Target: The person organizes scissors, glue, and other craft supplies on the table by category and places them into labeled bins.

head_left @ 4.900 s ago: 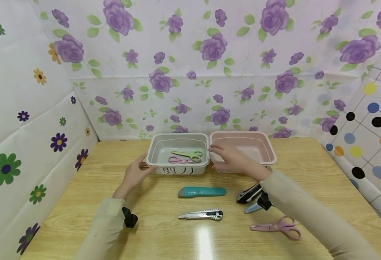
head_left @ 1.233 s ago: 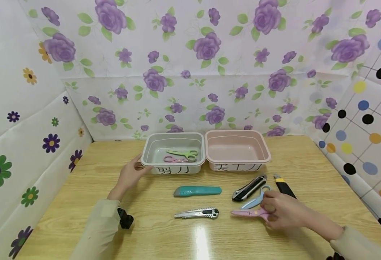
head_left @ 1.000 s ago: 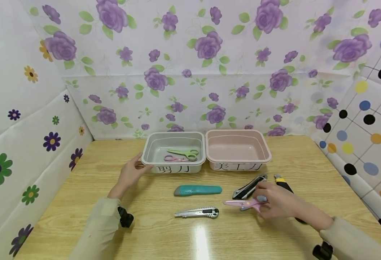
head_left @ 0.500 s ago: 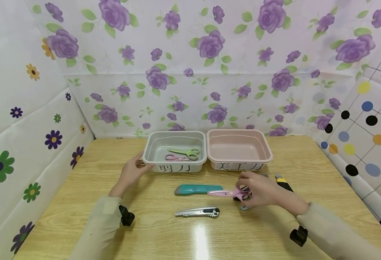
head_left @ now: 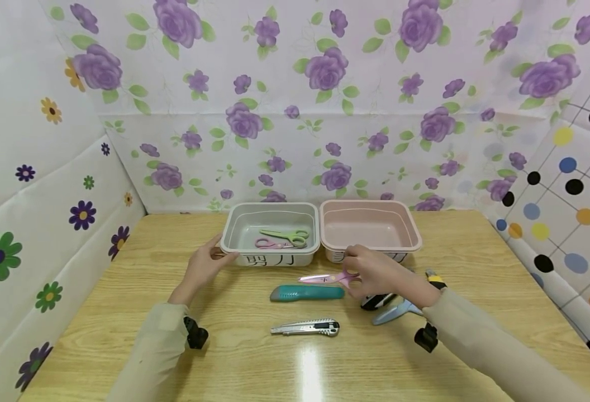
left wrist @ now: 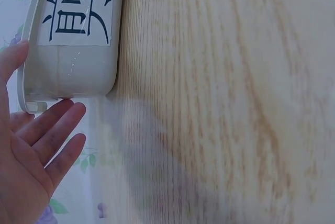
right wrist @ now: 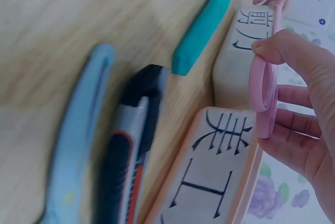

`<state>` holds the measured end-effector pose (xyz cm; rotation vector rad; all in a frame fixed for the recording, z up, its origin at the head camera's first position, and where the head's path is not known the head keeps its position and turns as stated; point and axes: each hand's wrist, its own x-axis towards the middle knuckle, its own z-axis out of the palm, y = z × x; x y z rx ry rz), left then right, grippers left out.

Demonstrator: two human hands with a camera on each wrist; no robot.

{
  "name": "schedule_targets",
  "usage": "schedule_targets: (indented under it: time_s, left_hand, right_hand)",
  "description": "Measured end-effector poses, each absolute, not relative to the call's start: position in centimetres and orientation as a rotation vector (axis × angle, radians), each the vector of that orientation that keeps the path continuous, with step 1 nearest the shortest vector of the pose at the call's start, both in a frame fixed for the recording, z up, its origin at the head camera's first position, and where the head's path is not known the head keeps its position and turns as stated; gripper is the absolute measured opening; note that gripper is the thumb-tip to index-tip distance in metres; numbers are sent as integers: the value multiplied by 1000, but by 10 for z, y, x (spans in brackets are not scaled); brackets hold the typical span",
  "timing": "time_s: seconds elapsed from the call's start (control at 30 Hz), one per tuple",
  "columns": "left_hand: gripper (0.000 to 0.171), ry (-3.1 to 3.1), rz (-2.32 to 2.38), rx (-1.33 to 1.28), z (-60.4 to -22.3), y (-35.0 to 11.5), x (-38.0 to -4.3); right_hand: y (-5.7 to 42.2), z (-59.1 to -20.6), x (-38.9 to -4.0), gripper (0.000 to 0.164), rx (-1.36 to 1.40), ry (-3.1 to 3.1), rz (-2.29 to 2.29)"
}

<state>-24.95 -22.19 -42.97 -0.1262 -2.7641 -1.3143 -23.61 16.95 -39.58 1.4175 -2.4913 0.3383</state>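
Observation:
My right hand [head_left: 372, 271] pinches pink scissors [head_left: 327, 278] by the handle loops, blades pointing left, above the turquoise box cutter [head_left: 307, 293] and in front of the pink bin [head_left: 418, 237]. The right wrist view shows thumb and fingertips on the loops [right wrist: 261, 85]. My left hand [head_left: 203, 271] holds the front left corner of the grey bin [head_left: 280, 253], thumb at the rim; its other fingers [left wrist: 57, 135] lie along the end wall. Inside that bin lie green scissors [head_left: 287, 237] and another pink pair [head_left: 270, 244].
A silver box cutter [head_left: 306, 328] lies nearer the front. To the right are blue scissors [head_left: 393, 314], a black and silver box cutter [head_left: 375, 302] and a yellow-black one [head_left: 433, 277], partly covered by my right arm. Patterned cloth stands behind the wooden table [head_left: 224, 357].
My right hand has picked up the pink scissors from the right of the table and carried them left and back, toward the bins. My left hand stays at the grey bin.

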Motion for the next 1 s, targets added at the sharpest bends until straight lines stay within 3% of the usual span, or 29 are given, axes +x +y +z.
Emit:
schedule_targets:
  time_s: [0.27, 0.5, 1.0]
  left_hand:
    - [79, -2755, -1320, -134, -432, -222, -250]
    - [77, -2740, -1327, -155, -431, -222, -249]
    - [75, -2733, -1325, -145, -431, -222, -249]
  right_hand:
    - [153, -384, -244, 28, 1415, -2498, 314]
    - [138, -373, -254, 21, 1410, -2464, 297]
    - [109, -348, -281, 22, 1377, -2532, 178]
